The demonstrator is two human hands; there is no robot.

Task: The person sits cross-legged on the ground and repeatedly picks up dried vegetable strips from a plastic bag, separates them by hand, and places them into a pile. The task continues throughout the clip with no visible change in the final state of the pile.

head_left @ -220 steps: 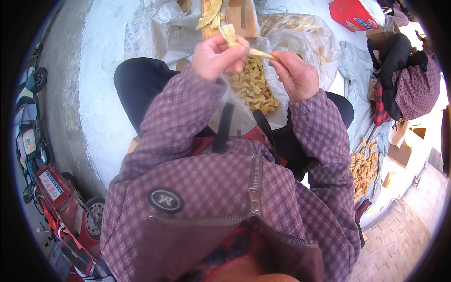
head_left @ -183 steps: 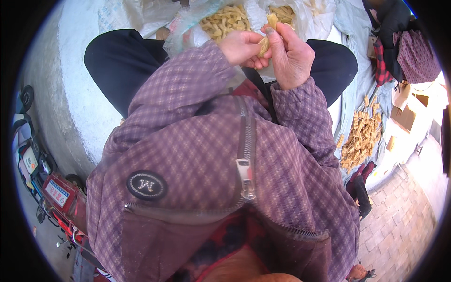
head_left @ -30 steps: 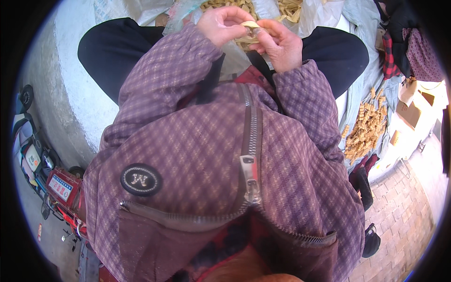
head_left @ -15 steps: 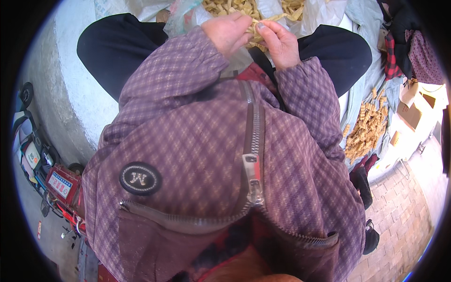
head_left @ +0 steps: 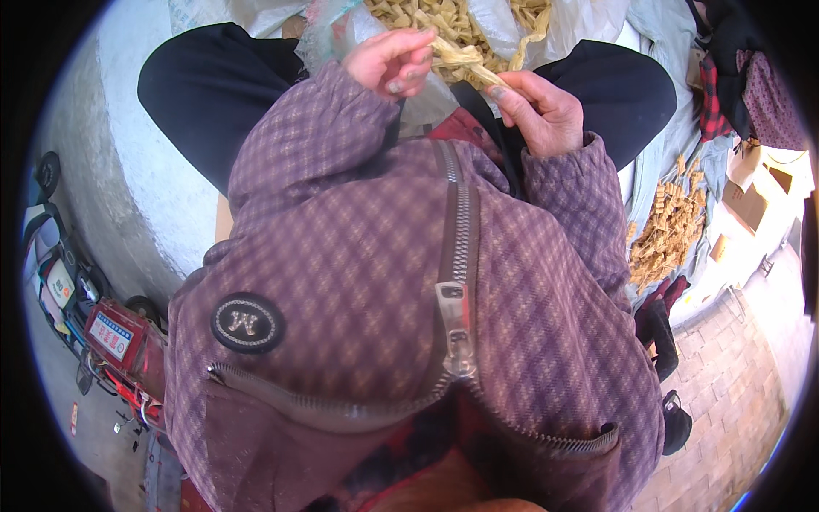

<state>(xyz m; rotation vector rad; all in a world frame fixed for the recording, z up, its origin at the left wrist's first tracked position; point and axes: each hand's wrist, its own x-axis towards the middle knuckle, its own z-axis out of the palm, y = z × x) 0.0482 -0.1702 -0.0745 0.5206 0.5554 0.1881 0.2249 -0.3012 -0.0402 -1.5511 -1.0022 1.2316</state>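
Note:
A pale yellow, flat, crinkled strip (head_left: 458, 58) stretches between my two hands, with a thick fold or knot in its middle. My left hand (head_left: 391, 63) is closed, its fingertips at the strip's upper left end. At the lower right end, my right hand (head_left: 542, 109) pinches the strip between thumb and fingers. Just beyond my hands, a heap of similar yellow pieces (head_left: 397, 12) lies in clear plastic bags (head_left: 580, 30). Another length of yellow strip (head_left: 533, 41) trails beside the heap. What the pieces are made of I cannot tell.
My dark-trousered knees (head_left: 226, 94) spread to both sides. At right, a pile of brown crinkled pieces (head_left: 670, 226) lies on a grey-blue sheet, next to an opened cardboard box (head_left: 746, 205). Dark and red-checked cloth (head_left: 712, 94) sits far right. A red vehicle (head_left: 119, 333) stands at left.
My hands have drawn apart, the left to the left and the right to the right and nearer to me. The folded strip now shows between them.

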